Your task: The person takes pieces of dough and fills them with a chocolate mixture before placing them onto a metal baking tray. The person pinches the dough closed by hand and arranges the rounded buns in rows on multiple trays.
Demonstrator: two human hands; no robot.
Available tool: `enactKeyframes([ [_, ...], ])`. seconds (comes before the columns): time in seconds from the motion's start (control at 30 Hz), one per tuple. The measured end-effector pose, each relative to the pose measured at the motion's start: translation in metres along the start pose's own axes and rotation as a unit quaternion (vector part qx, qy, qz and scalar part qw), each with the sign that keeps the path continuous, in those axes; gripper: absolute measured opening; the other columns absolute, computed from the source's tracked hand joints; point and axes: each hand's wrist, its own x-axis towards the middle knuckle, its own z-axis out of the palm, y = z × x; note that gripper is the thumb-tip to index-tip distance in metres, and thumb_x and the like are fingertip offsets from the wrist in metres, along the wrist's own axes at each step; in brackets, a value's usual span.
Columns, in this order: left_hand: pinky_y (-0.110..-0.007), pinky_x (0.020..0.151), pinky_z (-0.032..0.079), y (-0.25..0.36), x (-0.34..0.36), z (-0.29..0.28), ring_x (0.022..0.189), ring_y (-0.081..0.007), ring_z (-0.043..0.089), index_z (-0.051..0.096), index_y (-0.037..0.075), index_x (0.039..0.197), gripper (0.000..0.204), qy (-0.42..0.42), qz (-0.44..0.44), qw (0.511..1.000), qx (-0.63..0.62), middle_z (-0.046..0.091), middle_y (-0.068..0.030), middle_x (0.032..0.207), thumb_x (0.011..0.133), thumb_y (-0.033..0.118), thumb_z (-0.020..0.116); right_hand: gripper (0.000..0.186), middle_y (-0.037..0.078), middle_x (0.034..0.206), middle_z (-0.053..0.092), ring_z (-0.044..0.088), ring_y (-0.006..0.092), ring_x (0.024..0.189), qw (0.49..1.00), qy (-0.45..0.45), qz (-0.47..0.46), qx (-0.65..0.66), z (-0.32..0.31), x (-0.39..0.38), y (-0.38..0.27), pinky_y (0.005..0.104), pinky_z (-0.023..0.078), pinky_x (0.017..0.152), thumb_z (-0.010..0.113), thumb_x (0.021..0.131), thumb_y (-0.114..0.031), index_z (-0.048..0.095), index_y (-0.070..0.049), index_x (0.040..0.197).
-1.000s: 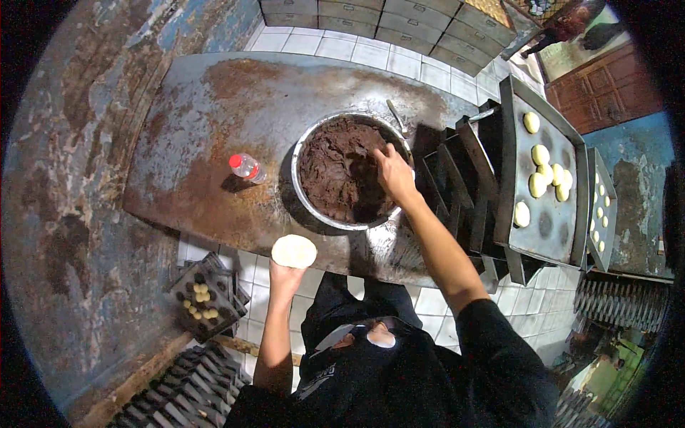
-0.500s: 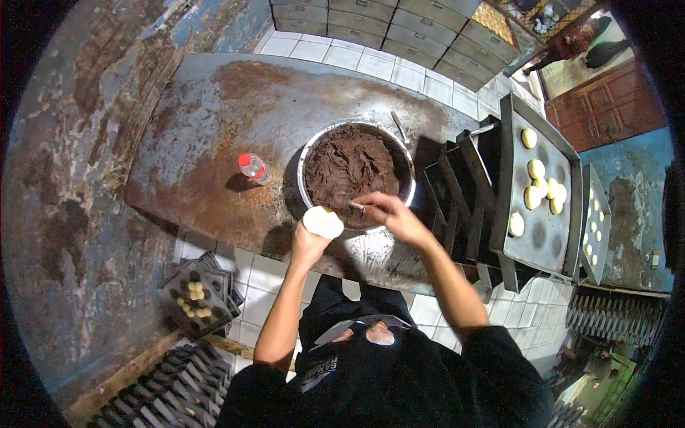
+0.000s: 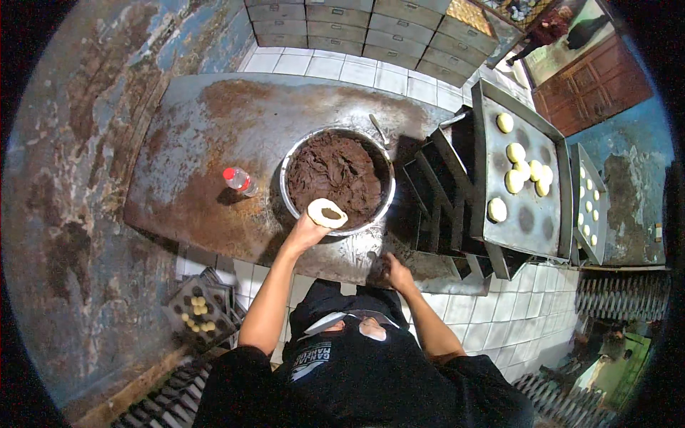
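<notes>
A worn, rust-stained metal table (image 3: 214, 143) stands on a white tiled floor, with peeling blue-grey walls at the left and a bank of grey drawers along the top edge. On the table sits a round metal bowl (image 3: 389, 200) filled with dark brown paste (image 3: 335, 171); a thin metal utensil (image 3: 378, 128) lies just behind its rim, its end hard to make out. Left of the bowl stands a small clear bottle (image 3: 239, 180) with a red cap and a red band; any print on it is too small to tell.

The left hand (image 3: 308, 232) is raised over the bowl's near rim, fingers cupped under a pale dough disc (image 3: 327, 213) with a dab of dark filling in its middle. The right hand (image 3: 396, 272) rests at the table's near edge, in shadow; I cannot tell whether its fingers are spread or closed.

To the right, dark stacked trays (image 3: 435, 192) lean on edge, partly hiding each other. Beside them a flat metal tray (image 3: 528, 221) carries pale dough balls (image 3: 524, 171), and a second tray (image 3: 596, 214) further right, cut off by the rim, bears smaller pale pieces. On the floor at lower left a dark mould tray (image 3: 196, 310) holds small yellowish pieces.
</notes>
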Motion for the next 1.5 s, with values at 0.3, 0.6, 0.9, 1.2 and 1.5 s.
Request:
enactKeyframes([
  [0.3,-0.036,0.097,0.054,0.058,0.011,0.014,0.106,-0.0171,0.066,0.062,0.003,0.126,0.055,-0.369,0.021,0.923,0.105,0.071,-0.0061,0.117,0.080,0.021,0.087,0.095,0.020,0.145,0.051,0.054,0.0376,0.134,0.889,0.086,-0.438,0.105,-0.200,-0.045,-0.208,0.0447,0.049,0.110,0.095,0.073,-0.036,0.050,-0.007,0.152],
  [0.6,-0.030,0.089,0.054,0.121,-0.014,0.002,0.107,-0.0113,0.063,0.062,0.005,0.127,0.048,-0.341,0.024,0.939,-0.038,0.068,-0.0003,0.116,0.089,0.024,0.084,0.029,0.005,0.110,0.071,0.069,0.0123,0.092,0.886,-0.008,-0.307,0.348,-0.203,-0.037,-0.205,0.0309,0.057,0.083,0.081,0.093,-0.013,0.072,-0.001,0.117],
  [0.9,-0.027,0.075,0.051,0.120,-0.030,0.034,0.085,-0.0097,0.065,0.068,0.001,0.115,0.027,-0.178,-0.048,0.952,-0.243,0.071,-0.0024,0.097,0.097,0.020,0.063,0.102,0.018,0.133,0.055,0.058,0.0396,0.120,0.877,0.160,-0.453,-0.020,-0.245,-0.083,-0.254,0.0476,0.053,0.099,0.096,0.068,-0.042,0.049,-0.010,0.152],
  [1.2,-0.017,0.039,0.035,0.168,-0.027,0.041,0.050,-0.0069,0.051,0.056,0.013,0.134,0.044,-0.200,-0.144,0.864,-0.438,0.065,-0.0031,0.081,0.107,0.047,0.044,0.029,0.013,0.089,0.063,0.066,0.0255,0.080,0.850,0.270,-0.414,0.185,-0.238,-0.066,-0.244,0.0353,0.054,0.073,0.083,0.087,-0.023,0.077,-0.001,0.106],
  [1.5,-0.023,0.073,0.046,0.229,-0.017,0.081,0.081,-0.0072,0.058,0.060,0.004,0.119,0.035,-0.032,0.175,0.978,-0.108,0.063,-0.0006,0.092,0.090,0.016,0.077,0.031,0.003,0.109,0.070,0.069,0.0112,0.093,0.652,-0.083,-0.192,0.728,-0.251,-0.093,-0.210,0.0332,0.065,0.072,0.071,0.102,-0.022,0.062,-0.009,0.129],
])
